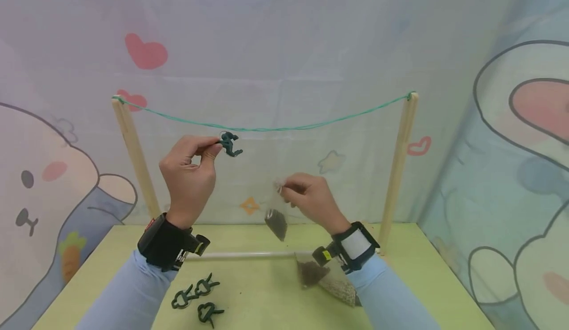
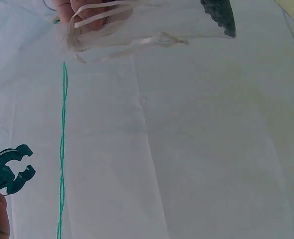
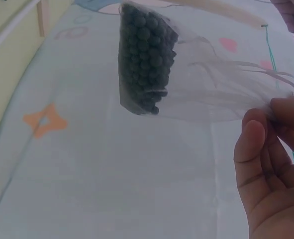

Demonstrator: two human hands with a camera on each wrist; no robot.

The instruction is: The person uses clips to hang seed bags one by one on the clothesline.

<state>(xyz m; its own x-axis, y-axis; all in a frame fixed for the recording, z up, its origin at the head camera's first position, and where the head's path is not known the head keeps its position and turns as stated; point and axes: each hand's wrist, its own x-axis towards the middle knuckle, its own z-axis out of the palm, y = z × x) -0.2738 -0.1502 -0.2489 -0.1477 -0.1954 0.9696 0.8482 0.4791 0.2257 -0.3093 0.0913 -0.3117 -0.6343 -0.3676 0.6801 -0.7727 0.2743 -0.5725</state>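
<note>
Between thumb and fingers, my left hand (image 1: 191,172) pinches a dark green plastic clip (image 1: 229,144) by its handles, just below the green cord (image 1: 266,129). In the left wrist view the clip's curved jaws stand apart with nothing between them. My right hand (image 1: 311,196) pinches the gathered top of a sheer mesh bag (image 3: 147,55), which hangs lower and to the right of the clip. Small dark round beads fill the bag's bottom end. Neither clip nor bag touches the cord in the head view.
The cord sags between two wooden posts (image 1: 139,157). Several green clips (image 1: 206,285) lie on the yellow-green table (image 1: 253,295) at front left. More filled mesh bags (image 1: 311,273) lie by my right forearm. A white bar (image 1: 253,255) crosses between the posts' feet.
</note>
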